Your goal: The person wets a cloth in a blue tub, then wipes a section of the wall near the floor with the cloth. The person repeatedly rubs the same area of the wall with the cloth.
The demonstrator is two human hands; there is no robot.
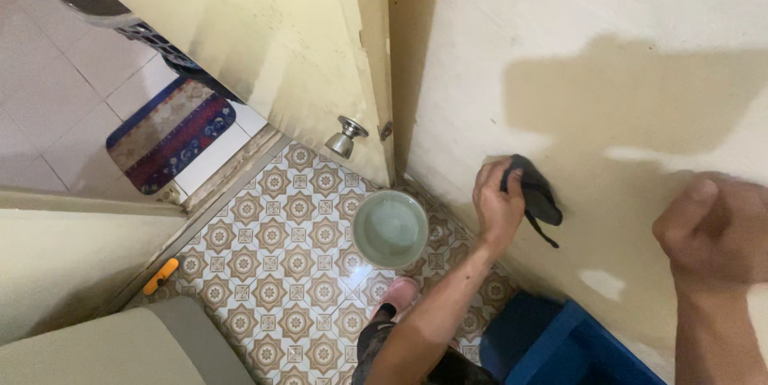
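The right hand (pixel 712 229) is hovering closest to the camera, blurred, its fingers curled into a loose fist with nothing in it, just off the wall (pixel 640 33). The left hand (pixel 498 201) is reaching lower and is clamped on a dark cloth (pixel 534 193), pressing it against the wall beside a broad damp patch. The cloth is looking soft, limp and light, probably wet, with one tail dangling; bunching it in the palm seems the surest hold. Below, a pink slipper (pixel 398 295) is standing on the patterned floor (pixel 272 273), just beside a pale green bucket (pixel 390 229) of water near the wall's foot. Farther off, the door (pixel 264 41) is standing open with its metal knob (pixel 345 137), and a rug (pixel 172 133) is lying beyond the threshold.
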